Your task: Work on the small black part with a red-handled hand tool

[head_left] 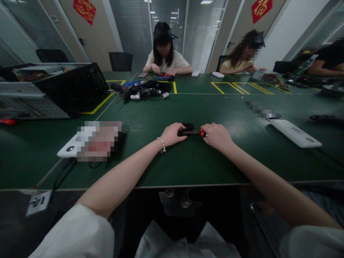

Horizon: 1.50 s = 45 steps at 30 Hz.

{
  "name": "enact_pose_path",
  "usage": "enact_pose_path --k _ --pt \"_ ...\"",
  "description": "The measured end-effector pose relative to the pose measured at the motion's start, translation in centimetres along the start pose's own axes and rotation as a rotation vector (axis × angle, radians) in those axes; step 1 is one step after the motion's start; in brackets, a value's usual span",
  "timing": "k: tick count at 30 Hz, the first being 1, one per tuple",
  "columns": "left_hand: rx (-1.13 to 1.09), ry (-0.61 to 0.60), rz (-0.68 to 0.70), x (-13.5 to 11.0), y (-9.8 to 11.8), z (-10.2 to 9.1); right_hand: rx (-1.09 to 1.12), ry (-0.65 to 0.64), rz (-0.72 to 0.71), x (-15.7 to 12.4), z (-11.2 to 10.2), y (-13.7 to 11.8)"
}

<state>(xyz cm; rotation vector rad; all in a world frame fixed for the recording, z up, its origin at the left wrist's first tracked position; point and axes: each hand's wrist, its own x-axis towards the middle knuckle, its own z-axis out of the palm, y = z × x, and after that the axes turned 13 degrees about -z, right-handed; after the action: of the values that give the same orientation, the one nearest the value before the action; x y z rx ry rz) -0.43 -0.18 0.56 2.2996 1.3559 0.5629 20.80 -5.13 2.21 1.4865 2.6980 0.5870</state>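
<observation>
My left hand (174,135) is closed on a small black part (189,127) just above the green table; its exact kind is too small to make out. Facing it, my right hand (217,136) grips red-handled pliers (191,132). The metal jaws point left and reach the black part between my hands. Whether the jaws pinch it or only touch it, I cannot tell. My right fingers cover most of the red handles.
On the green table (172,168), an open computer case (72,89) stands left. A white power bank (295,133) lies right, another (71,147) left. Ahead is a pile of black cables and tools (146,89). Across the table sit several people.
</observation>
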Motion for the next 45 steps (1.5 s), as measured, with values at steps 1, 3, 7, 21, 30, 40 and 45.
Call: enact_pose_path --k 1,3,7,21,30,40,45 --pt "0.002 -0.001 0.000 0.00 0.00 0.00 0.003 0.006 -0.003 -0.02 0.02 0.00" --pt "0.005 0.000 -0.003 0.01 0.03 -0.02 0.008 0.013 -0.007 -0.05 0.09 0.03" --pt "0.009 -0.010 -0.009 -0.01 0.15 -0.09 0.005 0.005 -0.003 -0.01 0.25 0.12" --pt "0.006 -0.001 -0.006 -0.01 0.13 -0.02 -0.048 0.022 -0.026 0.01 -0.01 0.09" --pt "0.000 -0.010 -0.009 -0.10 0.30 -0.23 -0.017 0.016 -0.016 -0.05 0.06 0.02" --pt "0.000 -0.018 -0.007 -0.13 0.35 -0.34 -0.007 0.031 -0.011 -0.14 -0.15 0.06" --pt "-0.011 -0.006 -0.003 0.00 0.07 -0.01 -0.007 0.042 -0.008 -0.20 0.00 0.28"
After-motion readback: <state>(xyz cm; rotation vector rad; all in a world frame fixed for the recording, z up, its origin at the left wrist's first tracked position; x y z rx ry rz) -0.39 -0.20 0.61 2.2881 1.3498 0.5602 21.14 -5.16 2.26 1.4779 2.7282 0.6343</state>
